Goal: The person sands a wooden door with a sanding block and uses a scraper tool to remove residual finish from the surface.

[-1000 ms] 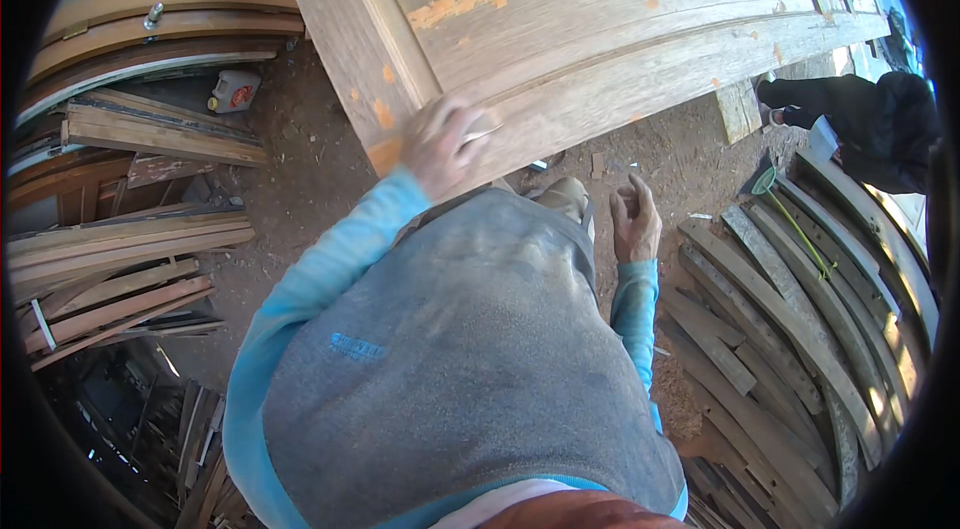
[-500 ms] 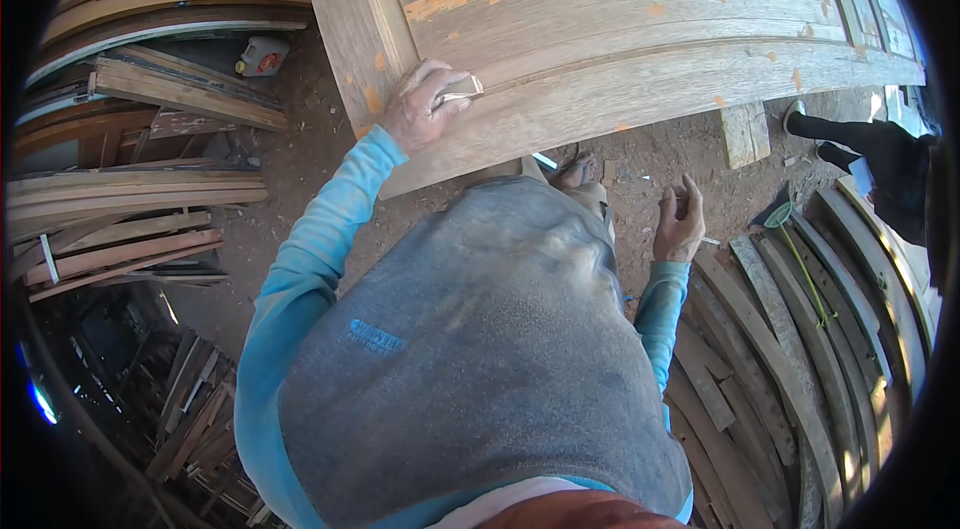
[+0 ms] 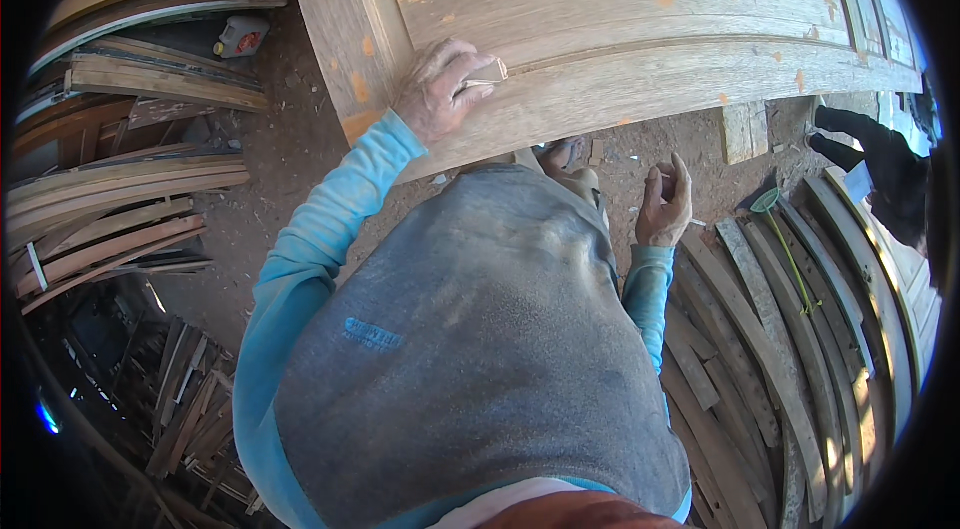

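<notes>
A large weathered wooden door panel (image 3: pixel 620 19) with flaking orange paint lies across the top of the view. My left hand (image 3: pixel 438 91) presses on its lower rail near the left stile, fingers shut on a small tan sanding piece (image 3: pixel 486 79). My right hand (image 3: pixel 665 201) hangs below the panel's edge over the dirt ground, fingers loosely curled and apart, with nothing clearly in it. Both arms wear light blue sleeves under a grey vest.
Curved wooden slats (image 3: pixel 770 349) are piled at the right, with a green cord (image 3: pixel 790 249) over them. Stacked planks (image 3: pixel 120 219) lie at the left. A small white and red container (image 3: pixel 243 34) and a wood block (image 3: pixel 742 129) sit on the dirt. Another person's dark-clothed limb (image 3: pixel 872 154) shows at far right.
My left hand has slid rightward along the panel's lower rail with the sanding piece. My right hand has drifted right and slightly up, staying off the panel.
</notes>
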The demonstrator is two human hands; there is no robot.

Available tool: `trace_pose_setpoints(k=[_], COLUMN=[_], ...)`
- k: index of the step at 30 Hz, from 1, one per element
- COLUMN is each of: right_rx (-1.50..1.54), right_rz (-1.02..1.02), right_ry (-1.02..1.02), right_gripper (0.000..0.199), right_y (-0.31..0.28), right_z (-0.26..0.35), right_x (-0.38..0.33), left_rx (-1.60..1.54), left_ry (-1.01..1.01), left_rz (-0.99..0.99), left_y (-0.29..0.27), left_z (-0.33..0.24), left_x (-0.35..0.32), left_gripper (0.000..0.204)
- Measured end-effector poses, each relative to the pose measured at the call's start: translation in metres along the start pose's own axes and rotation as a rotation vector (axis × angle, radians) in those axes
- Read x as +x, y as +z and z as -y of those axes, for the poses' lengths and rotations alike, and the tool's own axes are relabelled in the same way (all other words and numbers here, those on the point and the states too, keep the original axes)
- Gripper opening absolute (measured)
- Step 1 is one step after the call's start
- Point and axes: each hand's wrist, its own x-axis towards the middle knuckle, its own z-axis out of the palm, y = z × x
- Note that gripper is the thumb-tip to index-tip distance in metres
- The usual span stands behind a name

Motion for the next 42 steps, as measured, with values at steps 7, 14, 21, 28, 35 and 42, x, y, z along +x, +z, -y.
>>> trace_pose_setpoints(k=[7, 14, 21, 28, 35, 42], right_rx=[-0.146, -0.153, -0.277, -0.227, -0.132, -0.174], right_rz=[-0.155, -0.136, -0.191, -0.253, -0.316, -0.258], right_ry=[-0.214, -0.378, -0.355, -0.317, -0.330, -0.413], right_gripper=[0.045, 0.048, 0.049, 0.046, 0.044, 0.042], right_y=[0.003, 0.025, 0.047, 0.063, 0.068, 0.060], right_z=[0.030, 0.056, 0.045, 0.034, 0.023, 0.030], right_x=[0.031, 0.060, 0.084, 0.099, 0.094, 0.103], left_rx=[0.024, -0.007, -0.031, 0.019, 0.008, 0.103], left_ry=[-0.016, 0.039, 0.059, 0.132, 0.094, 0.119], left_rz=[0.039, 0.013, 0.031, -0.072, 0.049, -0.037], left_y=[-0.009, 0.032, 0.021, 0.094, 0.048, 0.148], left_z=[0.013, -0.008, 0.000, -0.040, -0.009, -0.073], left_x=[-0.009, 0.040, 0.029, 0.116, 0.067, 0.175], left_gripper=[0.038, 0.034, 0.036, 0.032, 0.032, 0.031])
